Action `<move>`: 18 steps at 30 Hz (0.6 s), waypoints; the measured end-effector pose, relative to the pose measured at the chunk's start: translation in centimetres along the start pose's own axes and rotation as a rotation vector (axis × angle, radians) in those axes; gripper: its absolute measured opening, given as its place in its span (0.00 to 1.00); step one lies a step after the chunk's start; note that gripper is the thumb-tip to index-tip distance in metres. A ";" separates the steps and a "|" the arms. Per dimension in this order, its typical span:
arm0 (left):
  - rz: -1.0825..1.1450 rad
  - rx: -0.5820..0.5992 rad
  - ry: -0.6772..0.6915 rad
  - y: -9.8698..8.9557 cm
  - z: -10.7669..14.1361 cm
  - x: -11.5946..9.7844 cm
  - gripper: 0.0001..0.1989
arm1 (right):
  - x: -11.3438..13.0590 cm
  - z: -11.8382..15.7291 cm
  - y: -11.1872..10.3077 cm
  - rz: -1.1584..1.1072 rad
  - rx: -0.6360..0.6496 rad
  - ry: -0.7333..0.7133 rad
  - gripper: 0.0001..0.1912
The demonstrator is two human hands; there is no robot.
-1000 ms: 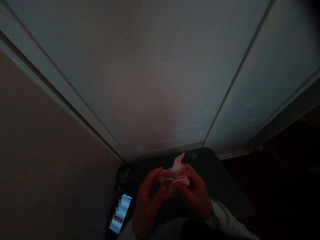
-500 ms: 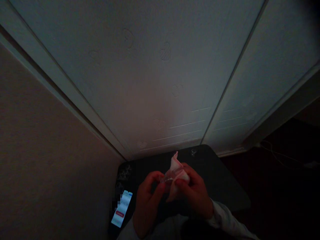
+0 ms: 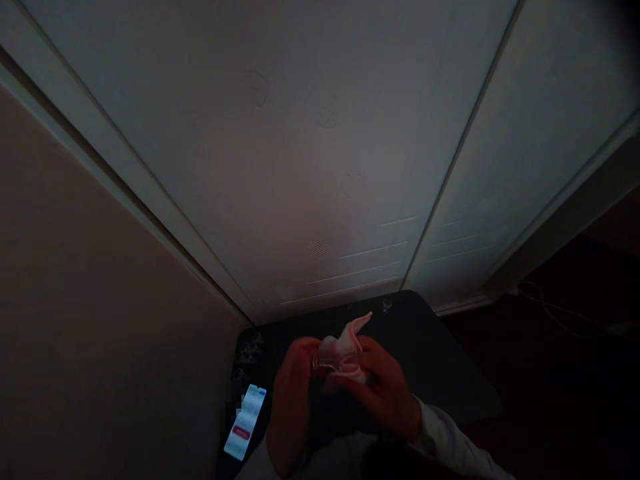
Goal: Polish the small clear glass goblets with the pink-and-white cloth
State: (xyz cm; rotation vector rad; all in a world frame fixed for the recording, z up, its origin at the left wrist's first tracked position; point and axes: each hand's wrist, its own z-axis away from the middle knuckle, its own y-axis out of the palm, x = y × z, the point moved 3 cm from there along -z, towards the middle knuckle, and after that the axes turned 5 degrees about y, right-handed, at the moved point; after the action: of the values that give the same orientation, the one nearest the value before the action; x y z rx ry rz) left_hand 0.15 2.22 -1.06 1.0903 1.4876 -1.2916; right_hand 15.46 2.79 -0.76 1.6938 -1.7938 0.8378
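My left hand [image 3: 294,383] is closed around one end of a small clear container [image 3: 325,364], glass or plastic, with ridges near that end. Its exact kind is too dim to make out. A pale pink cloth [image 3: 353,332] is bunched around the container's other end, one corner sticking up. My right hand [image 3: 387,387] grips the cloth against the container. Both hands are held over the dark table [image 3: 425,373]. Near the table's far edge lies a small clear piece [image 3: 387,306], which looks like a lid or stopper.
A lit phone [image 3: 245,422] lies at the table's left side. Beyond it is a crumpled, shiny clear thing [image 3: 250,348] at the back left corner. White panels [image 3: 320,167] with embossed hearts rise behind the table. A pale cable [image 3: 555,308] runs across the dark floor at right.
The cloth has shifted around the container, its raised corner now leaning right. My left fingers have turned on the container's end, and my right hand has moved slightly lower.
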 end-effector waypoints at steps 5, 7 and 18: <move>0.184 -0.032 0.111 -0.3 0.4 -0.1 0.20 | -1.3 0.5 0.2 -0.142 -0.050 0.271 0.05; 0.174 -0.002 0.137 -0.3 0.4 0.2 0.20 | -2.1 0.7 0.3 -0.261 -0.117 0.427 0.04; -0.027 -0.038 0.212 0.0 -1.4 -1.0 0.06 | -4.4 0.5 3.4 -1.002 -0.059 0.984 0.16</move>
State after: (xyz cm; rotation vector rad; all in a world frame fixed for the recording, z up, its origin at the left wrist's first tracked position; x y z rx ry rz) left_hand 0.36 3.51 0.02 1.2168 1.6811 -1.1897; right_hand 12.37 5.37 -4.62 1.4390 -0.2400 0.8593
